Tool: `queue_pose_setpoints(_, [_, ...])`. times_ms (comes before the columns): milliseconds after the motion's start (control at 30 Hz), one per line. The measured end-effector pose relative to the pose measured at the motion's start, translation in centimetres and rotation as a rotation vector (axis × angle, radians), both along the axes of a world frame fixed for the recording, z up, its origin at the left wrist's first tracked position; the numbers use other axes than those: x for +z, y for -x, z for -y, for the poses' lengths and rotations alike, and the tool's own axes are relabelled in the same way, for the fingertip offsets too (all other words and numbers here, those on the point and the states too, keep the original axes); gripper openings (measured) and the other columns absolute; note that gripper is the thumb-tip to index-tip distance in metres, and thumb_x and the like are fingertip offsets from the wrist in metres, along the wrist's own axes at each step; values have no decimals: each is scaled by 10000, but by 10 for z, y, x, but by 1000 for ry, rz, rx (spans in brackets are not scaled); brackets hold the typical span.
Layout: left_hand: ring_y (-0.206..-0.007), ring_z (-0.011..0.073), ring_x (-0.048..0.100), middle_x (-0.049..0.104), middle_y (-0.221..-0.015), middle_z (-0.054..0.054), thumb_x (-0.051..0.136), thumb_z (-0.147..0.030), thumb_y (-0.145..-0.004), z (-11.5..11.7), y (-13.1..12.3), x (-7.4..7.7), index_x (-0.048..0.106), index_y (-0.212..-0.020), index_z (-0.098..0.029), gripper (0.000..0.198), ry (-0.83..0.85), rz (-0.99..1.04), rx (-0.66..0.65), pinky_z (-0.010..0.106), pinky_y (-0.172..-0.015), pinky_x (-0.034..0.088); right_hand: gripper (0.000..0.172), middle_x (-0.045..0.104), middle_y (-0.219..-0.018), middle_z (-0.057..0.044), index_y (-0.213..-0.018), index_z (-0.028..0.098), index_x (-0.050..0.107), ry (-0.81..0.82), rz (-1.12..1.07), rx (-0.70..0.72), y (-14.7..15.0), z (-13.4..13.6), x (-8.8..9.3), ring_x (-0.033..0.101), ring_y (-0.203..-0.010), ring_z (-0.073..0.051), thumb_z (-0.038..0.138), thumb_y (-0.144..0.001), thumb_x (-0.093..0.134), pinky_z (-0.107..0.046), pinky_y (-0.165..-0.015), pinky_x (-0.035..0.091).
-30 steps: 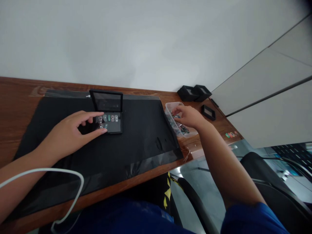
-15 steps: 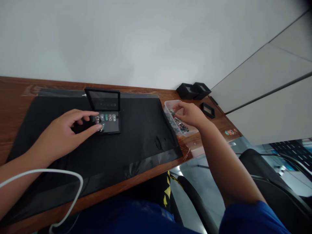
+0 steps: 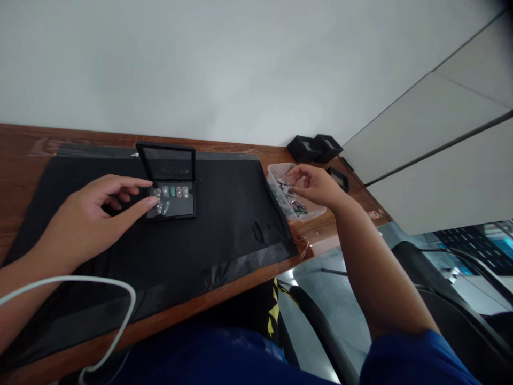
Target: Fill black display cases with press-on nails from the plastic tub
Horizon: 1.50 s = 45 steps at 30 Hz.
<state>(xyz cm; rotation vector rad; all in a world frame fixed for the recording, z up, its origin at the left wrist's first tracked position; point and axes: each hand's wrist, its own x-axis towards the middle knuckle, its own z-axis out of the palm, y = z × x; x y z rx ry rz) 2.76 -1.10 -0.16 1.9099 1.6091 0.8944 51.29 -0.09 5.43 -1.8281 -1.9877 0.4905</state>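
Observation:
A small black case (image 3: 171, 208) stands on the mat with its clear-windowed lid (image 3: 167, 163) raised. Several decorated press-on nails (image 3: 172, 191), silvery and green, lie inside, mostly in an upper row, with a few lower at the left. My left hand (image 3: 100, 214) is at the case's left edge, thumb and forefinger spread, the thumb tip by the leftmost nails. Over on the right, my right hand (image 3: 315, 184) reaches into a clear plastic box (image 3: 306, 215) of loose nails (image 3: 297, 205). Its thumb and forefinger are apart above the pile; I see nothing held between them.
The case stands on a black mat (image 3: 224, 224) covering much of the wooden table. Black boxes (image 3: 304, 148) stand against the wall at the back right, near a small black frame (image 3: 339, 179). A white cable (image 3: 80, 278) loops across the lower left.
My left thumb and forefinger have drawn back left from the nails, uncovering the lower ones. The right hand stays over the plastic box, its fingers shifted slightly. The view has moved a little.

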Motion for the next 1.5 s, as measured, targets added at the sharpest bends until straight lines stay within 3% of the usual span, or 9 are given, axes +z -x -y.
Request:
queue_pose_setpoints(167, [-863, 227, 660, 766, -1048, 46, 743, -664, -914, -1, 1, 2, 839, -1186, -274, 484, 13, -4, 3, 382, -833, 572, 318, 825, -946, -51, -1036, 180, 800, -2, 24, 17, 5, 0, -1, 503, -598, -127, 310, -745, 794, -300, -629, 411])
queue_pose_setpoints(367, [-852, 221, 653, 774, -1023, 35, 743, -651, -914, -1, 2, 1, 840, -1156, -279, 455, -7, 15, -2, 372, -826, 568, 315, 821, -922, -41, -1048, 219, 770, -250, -73, 40, 24, 11, 11, 449, -561, -114, 421, -830, 873, -282, -562, 370])
queue_pose_setpoints(433, [-844, 216, 653, 768, -1005, 30, 745, -640, -915, -1, 2, 0, 842, -1148, -272, 446, -17, 17, -8, 365, -817, 568, 283, 809, -883, -12, -1046, 237, 771, -320, -136, 111, 46, 18, 15, 418, -513, -99, 428, -867, 878, -276, -514, 340])
queue_pose_setpoints(533, [-857, 213, 655, 758, -985, 20, 758, -591, -949, 0, 2, 0, 841, -1157, -260, 400, -65, 34, -47, 363, -848, 568, 186, 830, -897, 20, -1090, 261, 793, -428, -181, 282, 91, 30, 14, 450, -505, -93, 333, -923, 832, -269, -520, 420])
queue_pose_setpoints(733, [-959, 250, 746, 821, -986, 28, 772, -514, -964, 4, -1, 2, 877, -1123, -287, 296, -265, 117, -257, 410, -995, 610, 156, 869, -924, 30, -1109, 297, 799, -671, -242, 464, 178, 36, -7, 564, -515, -97, 192, -1009, 740, -254, -545, 526])
queue_pose_setpoints(900, [-892, 220, 790, 869, -999, 43, 816, -467, -968, 7, -3, 0, 933, -1101, -314, 234, -159, 318, -373, 350, -882, 657, 186, 904, -1018, 37, -1106, 301, 774, -782, -386, 541, 217, 22, -26, 651, -543, -74, 133, -1026, 764, -214, -553, 552])
queue_pose_setpoints(1133, [-789, 201, 789, 883, -914, 57, 830, -459, -973, 9, -8, 2, 958, -998, -282, 220, -6, 445, -377, 300, -765, 656, 148, 900, -947, -9, -1103, 296, 822, -745, -397, 573, 228, 19, -44, 774, -628, -136, 179, -1065, 739, -264, -693, 676])
queue_pose_setpoints(1367, [-783, 208, 800, 872, -860, 41, 864, -466, -939, 9, -9, 0, 945, -953, -282, 201, 63, 405, -350, 292, -732, 649, 157, 900, -985, -19, -1129, 290, 833, -660, -400, 559, 230, 20, -52, 801, -693, -144, 189, -1069, 730, -264, -730, 687])
queue_pose_setpoints(1500, [-743, 208, 779, 855, -810, 45, 863, -504, -911, 6, -9, 0, 915, -868, -256, 257, 110, 386, -326, 289, -698, 625, 224, 903, -1049, 3, -1137, 277, 816, -645, -485, 560, 235, 23, -52, 772, -684, -106, 103, -1054, 702, -215, -648, 633])
